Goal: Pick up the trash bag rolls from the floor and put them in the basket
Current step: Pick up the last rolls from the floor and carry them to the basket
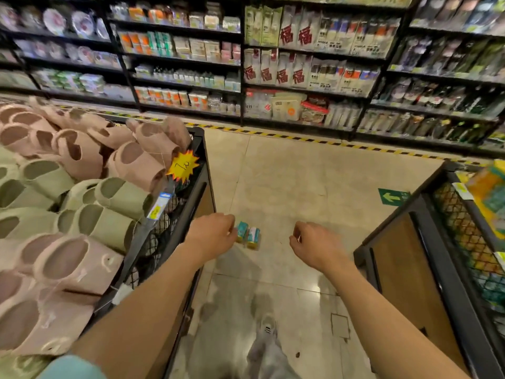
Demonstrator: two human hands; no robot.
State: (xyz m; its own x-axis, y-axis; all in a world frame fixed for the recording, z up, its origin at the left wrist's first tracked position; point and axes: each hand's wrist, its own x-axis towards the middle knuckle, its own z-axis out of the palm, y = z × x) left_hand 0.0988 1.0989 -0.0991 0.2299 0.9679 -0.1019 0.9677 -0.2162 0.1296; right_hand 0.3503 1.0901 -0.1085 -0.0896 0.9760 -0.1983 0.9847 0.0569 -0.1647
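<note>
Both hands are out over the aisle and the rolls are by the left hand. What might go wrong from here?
The two trash bag rolls sit together beside the left hand; whether its fingers grip them is unclear, so one may get left behind or drop. The slipper bin stands close on the left, so the forearm could knock its hanging price tag. The right hand is curled and holds nothing; which bin is the target basket isn't obvious.

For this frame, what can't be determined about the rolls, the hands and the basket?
- Trash bag rolls: head view, small and blurred; count beyond two unclear, left hand covers their left edge.
- Left hand: touching or merely overlapping, unclear.
- Right hand: curled, contents hidden.
- Target basket: not identifiable.
</note>
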